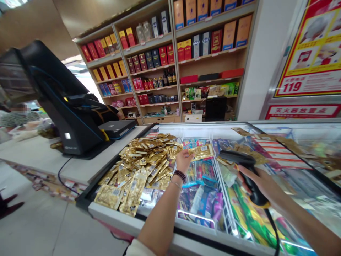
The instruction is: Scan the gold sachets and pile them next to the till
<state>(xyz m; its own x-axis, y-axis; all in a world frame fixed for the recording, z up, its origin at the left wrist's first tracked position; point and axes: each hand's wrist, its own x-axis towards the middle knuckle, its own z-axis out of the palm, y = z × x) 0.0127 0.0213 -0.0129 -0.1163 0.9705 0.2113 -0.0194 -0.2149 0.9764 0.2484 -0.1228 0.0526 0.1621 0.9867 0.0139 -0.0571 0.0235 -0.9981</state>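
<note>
My left hand (183, 160) is closed on the near end of a gold foil packet (201, 152), which lies flat with a white barcode label facing up. In my right hand (257, 181) is a black barcode scanner (246, 170) with a cord hanging below; its head points left towards the packet, a short gap apart. A large heap of similar gold packets (144, 167) is piled on the freezer's glass to the left of my left hand. Under the glass, beneath both hands, colourful wrapped ice creams (198, 177) fill wire baskets.
A checkout terminal (61, 106) and a black box (117, 128) stand on the counter (80, 172) at left. More gold packets (282, 139) lie on the glass at right. Behind the freezer (117, 217), shelves (149, 67) hold boxed goods. Someone in dark clothes is partly hidden behind the terminal.
</note>
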